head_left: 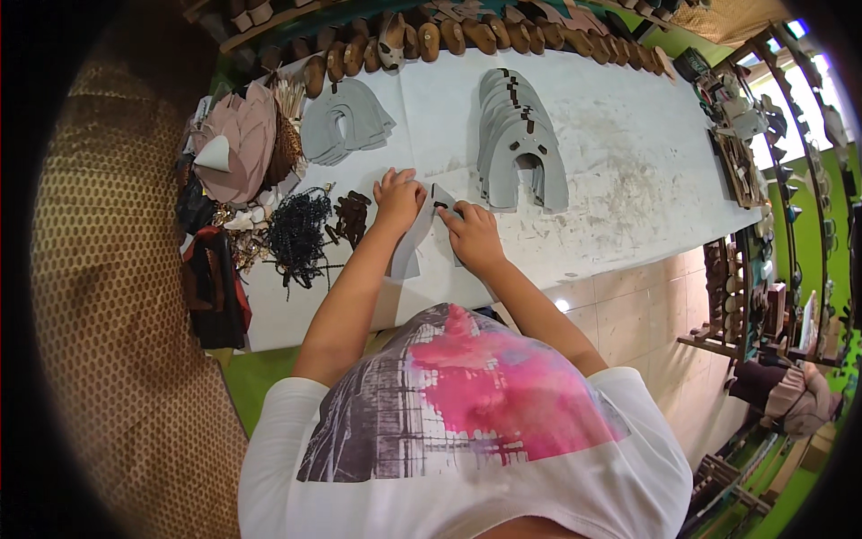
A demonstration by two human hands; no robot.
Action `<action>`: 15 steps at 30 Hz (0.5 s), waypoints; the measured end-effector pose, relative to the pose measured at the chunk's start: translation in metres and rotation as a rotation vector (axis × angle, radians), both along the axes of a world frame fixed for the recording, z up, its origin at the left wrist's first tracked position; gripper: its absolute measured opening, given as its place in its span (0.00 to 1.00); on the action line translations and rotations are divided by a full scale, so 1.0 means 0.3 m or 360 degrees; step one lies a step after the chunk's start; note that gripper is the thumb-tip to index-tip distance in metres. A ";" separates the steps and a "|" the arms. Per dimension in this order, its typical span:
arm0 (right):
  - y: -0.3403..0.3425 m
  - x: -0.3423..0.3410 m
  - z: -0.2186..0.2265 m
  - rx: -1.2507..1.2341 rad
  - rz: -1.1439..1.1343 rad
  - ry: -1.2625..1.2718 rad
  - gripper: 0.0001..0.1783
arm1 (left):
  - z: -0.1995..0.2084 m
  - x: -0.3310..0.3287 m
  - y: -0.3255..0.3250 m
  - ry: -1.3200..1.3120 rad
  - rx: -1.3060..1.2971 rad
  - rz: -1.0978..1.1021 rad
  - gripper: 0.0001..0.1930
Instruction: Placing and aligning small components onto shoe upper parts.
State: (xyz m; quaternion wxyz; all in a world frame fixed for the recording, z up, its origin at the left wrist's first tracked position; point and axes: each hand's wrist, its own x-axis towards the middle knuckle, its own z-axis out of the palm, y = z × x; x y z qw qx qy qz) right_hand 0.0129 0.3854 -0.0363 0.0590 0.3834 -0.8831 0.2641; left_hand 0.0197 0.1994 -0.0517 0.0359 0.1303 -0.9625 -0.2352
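On the white-covered table in front of me lies a grey U-shaped shoe upper piece (409,255), partly hidden by my hands and arms. A small dark brown tab (440,205) sits near its top. My left hand (400,199) rests at the piece's left edge, its fingers somewhat bent and apart. My right hand (473,235) has its fingertips closed at the brown tab, pressed against the grey piece. Left of my left forearm are a pile of brown tabs (351,218) and a heap of black beaded strands (301,229).
Overlapping grey U-shaped pieces with brown tabs (523,148) lie at centre right, and another grey stack (346,121) at far left. Wooden shoe lasts (453,36) line the back edge. Pink leather pieces (238,144) are piled left. Shoe racks (781,180) stand at right.
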 end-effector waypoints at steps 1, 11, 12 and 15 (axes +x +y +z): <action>-0.003 0.002 0.001 0.0009 0.0005 0.0002 0.20 | 0.000 0.000 -0.008 0.0000 -0.0002 0.0004 0.13; 0.007 -0.002 -0.003 0.0022 -0.0012 0.0029 0.19 | 0.115 -0.007 0.038 -0.0612 0.0101 -0.0073 0.29; 0.002 0.002 -0.001 0.0024 -0.0008 0.0039 0.19 | 0.082 -0.005 0.027 -0.0598 0.0224 -0.0006 0.28; -0.008 0.005 0.001 0.0029 0.0004 0.0060 0.19 | 0.018 0.001 0.010 -0.0336 0.0529 0.0178 0.27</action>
